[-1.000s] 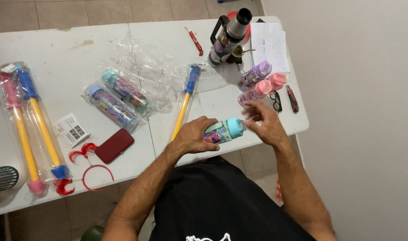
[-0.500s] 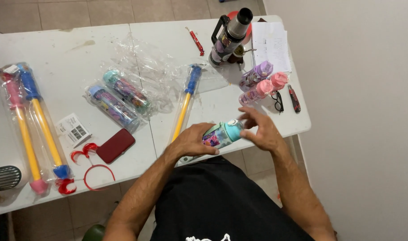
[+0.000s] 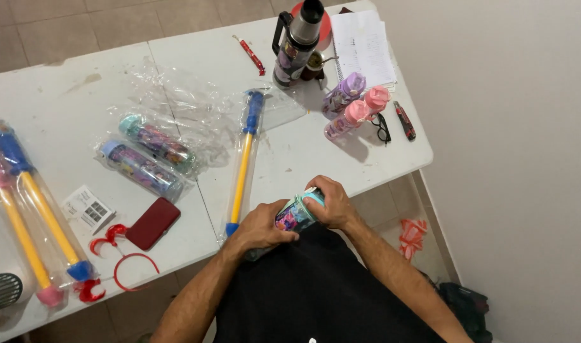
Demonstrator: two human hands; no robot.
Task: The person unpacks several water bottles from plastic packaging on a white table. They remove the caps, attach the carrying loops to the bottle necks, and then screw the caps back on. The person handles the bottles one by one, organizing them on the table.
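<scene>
Lying across the white table (image 3: 62, 95): crumpled clear wrap (image 3: 182, 95), two wrapped printed bottles (image 3: 147, 159), a yellow-and-blue water pump (image 3: 243, 165), and more pumps (image 3: 30, 216) bagged at the left edge. Standing at the far side: a steel thermos (image 3: 297, 41), paper sheets (image 3: 363, 47), purple and pink bottles (image 3: 351, 108), with glasses (image 3: 380, 127) just beside. Resting nearer: a dark red case (image 3: 152, 222), possibly a phone.
</scene>
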